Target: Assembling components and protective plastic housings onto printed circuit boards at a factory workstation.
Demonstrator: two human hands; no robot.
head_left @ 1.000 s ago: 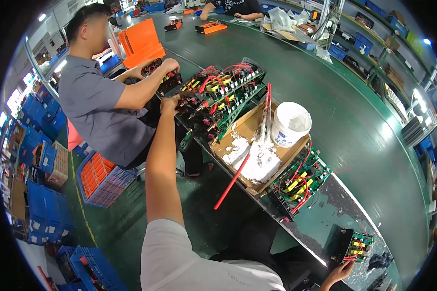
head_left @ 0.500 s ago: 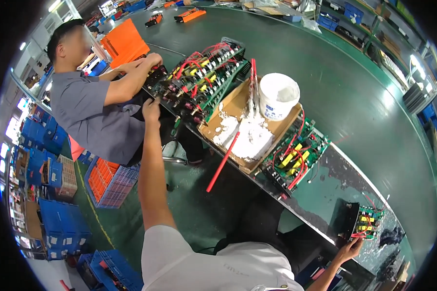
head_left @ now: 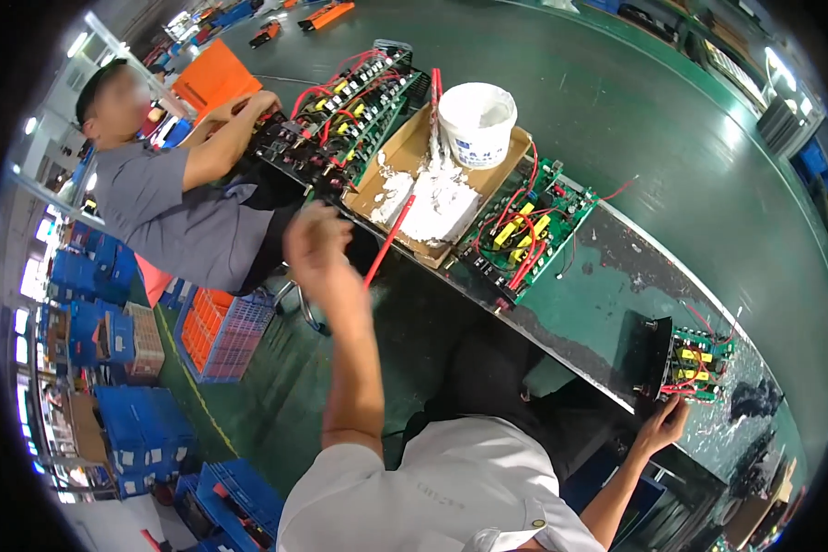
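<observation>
My left hand (head_left: 318,244), smeared by motion, is over the near table edge, just short of the stacked circuit boards (head_left: 351,106). Its fingers are too blurred to tell whether they hold anything. Over at the right end of the table, my right hand (head_left: 664,423) grips the near edge of a small green circuit board (head_left: 699,366) by its red wires; a black plate (head_left: 657,357) stands along that board's left side. Between my hands lies a larger circuit board (head_left: 532,235) with yellow parts and red wires.
A cardboard tray (head_left: 403,150) holds white paste (head_left: 437,207), a white bucket (head_left: 477,129) and red-handled sticks (head_left: 388,244), one jutting over the near edge. A co-worker (head_left: 179,189) in grey works at the left beside an orange panel (head_left: 213,81). Crates (head_left: 225,336) stand on the floor.
My left hand has drawn back from the boards' near edge, toward me and to the right. My right hand stays at the small board. The whole view has shifted.
</observation>
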